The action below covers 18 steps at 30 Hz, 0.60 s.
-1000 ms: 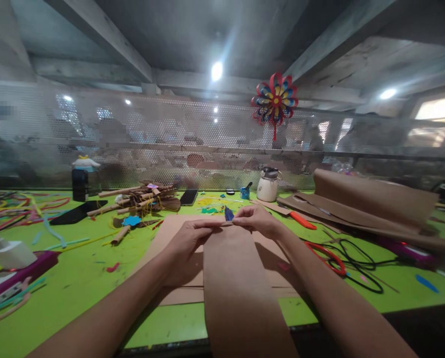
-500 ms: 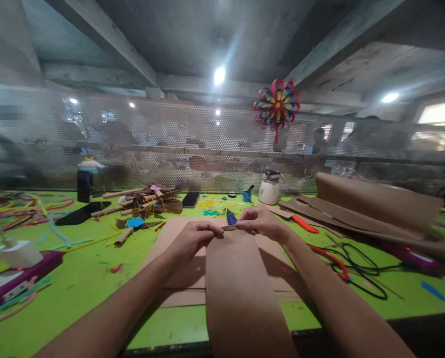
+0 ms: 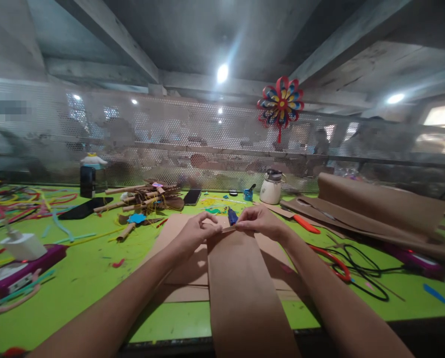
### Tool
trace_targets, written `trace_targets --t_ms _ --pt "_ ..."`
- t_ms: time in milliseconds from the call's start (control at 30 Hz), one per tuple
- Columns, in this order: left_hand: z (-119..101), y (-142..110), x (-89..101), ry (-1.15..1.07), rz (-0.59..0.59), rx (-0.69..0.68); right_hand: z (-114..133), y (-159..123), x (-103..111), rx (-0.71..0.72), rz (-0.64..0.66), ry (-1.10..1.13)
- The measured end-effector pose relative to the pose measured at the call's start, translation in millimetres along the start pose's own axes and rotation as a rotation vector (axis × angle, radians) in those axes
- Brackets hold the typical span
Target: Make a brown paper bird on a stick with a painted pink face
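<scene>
A long strip of brown kraft paper (image 3: 240,288) runs from the middle of the table over its near edge. Its far end is folded or rolled into a narrow edge. My left hand (image 3: 198,231) pinches the left corner of that edge between thumb and fingers. At the right corner, my right hand (image 3: 261,222) pinches the same edge. Just beyond the fold, between the hands, a dark blue pointed object (image 3: 232,216) shows; its lower part is hidden. Beneath the strip lie flat brown paper sheets (image 3: 181,293).
Rolled kraft paper (image 3: 379,204) and an orange-handled cutter (image 3: 306,223) lie at right, near a black cable (image 3: 371,271). A white jug (image 3: 270,188) stands at the back. Paper rolls (image 3: 151,196), a phone (image 3: 192,197) and a purple power strip (image 3: 54,254) are to the left.
The left hand's fingers have lifted and bent slightly, with the thumb still at the folded edge. The right hand keeps its pinch. The view has shifted a little.
</scene>
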<state>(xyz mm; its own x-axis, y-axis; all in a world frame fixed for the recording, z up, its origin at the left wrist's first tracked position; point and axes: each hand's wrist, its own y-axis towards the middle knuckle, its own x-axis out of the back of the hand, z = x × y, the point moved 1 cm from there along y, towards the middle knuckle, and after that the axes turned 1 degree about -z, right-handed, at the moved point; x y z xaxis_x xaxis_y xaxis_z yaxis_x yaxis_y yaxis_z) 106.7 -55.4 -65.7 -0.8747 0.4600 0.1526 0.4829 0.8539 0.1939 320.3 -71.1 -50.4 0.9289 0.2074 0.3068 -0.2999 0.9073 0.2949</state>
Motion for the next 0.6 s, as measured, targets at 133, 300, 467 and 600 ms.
trace_targets --t_ms 133,300,467,600 --pt "1 -1 -1.7 0.054 0.169 0.087 1 0 -1 0.019 0.013 -0.043" --pt "2 0 -2.3 0.102 0.187 0.083 2 0 0 0.009 0.036 -0.062" --pt "1 -1 -6.5 0.192 0.133 0.044 -2 0 2 -0.033 0.053 -0.063" --pt "0 -1 -7.9 0.24 0.123 -0.014 -8 3 -4 -0.033 0.089 -0.176"
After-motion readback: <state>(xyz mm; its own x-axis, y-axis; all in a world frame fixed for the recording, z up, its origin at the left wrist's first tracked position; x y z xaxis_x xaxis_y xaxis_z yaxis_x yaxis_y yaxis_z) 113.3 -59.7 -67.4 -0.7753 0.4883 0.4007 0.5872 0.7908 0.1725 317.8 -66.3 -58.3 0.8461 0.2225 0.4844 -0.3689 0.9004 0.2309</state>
